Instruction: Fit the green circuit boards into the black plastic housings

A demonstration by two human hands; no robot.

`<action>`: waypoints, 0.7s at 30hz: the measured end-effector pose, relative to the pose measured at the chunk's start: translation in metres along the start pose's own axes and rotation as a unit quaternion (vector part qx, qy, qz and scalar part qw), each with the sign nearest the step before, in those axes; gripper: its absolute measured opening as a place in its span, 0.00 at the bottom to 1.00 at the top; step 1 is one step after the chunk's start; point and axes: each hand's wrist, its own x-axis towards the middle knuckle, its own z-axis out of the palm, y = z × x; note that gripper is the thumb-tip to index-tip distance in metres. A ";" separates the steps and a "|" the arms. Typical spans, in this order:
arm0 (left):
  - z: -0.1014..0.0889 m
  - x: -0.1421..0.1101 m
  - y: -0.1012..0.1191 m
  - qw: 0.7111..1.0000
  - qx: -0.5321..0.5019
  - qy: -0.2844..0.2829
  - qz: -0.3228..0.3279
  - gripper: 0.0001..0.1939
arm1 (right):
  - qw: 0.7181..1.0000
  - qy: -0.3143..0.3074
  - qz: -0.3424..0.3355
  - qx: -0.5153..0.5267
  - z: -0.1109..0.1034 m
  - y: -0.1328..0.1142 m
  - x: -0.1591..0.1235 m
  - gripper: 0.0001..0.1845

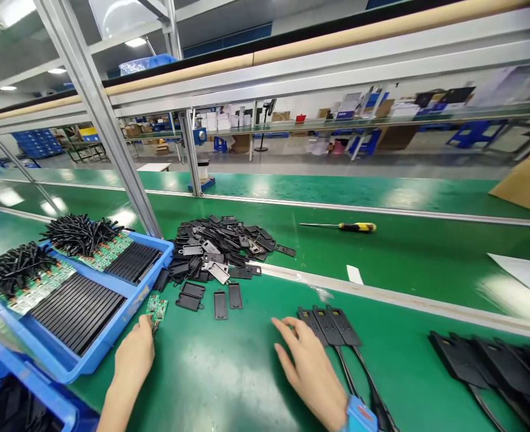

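Gripping part-hidden circuit board [157, 307]: left hand [135, 348]

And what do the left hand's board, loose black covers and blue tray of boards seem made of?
Circuit board: probably green-coated laminate, with small components showing.
Black covers: likely satin moulded plastic, from their recessed shapes and greyish sheen.
Blue tray: probably smooth plastic, from its even colour and rounded corners.
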 end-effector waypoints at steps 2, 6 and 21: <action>-0.002 -0.004 0.002 0.997 -0.077 -0.005 0.019 0.10 | 0.992 -0.065 0.006 0.109 0.000 -0.013 -0.001 0.19; -0.022 -0.016 0.047 0.939 -0.312 -0.040 0.141 0.09 | 0.907 -0.213 0.067 0.356 0.006 -0.030 -0.002 0.20; -0.008 0.045 0.151 0.983 -0.093 0.026 0.155 0.31 | 0.793 -0.057 0.207 0.570 0.000 -0.025 0.005 0.21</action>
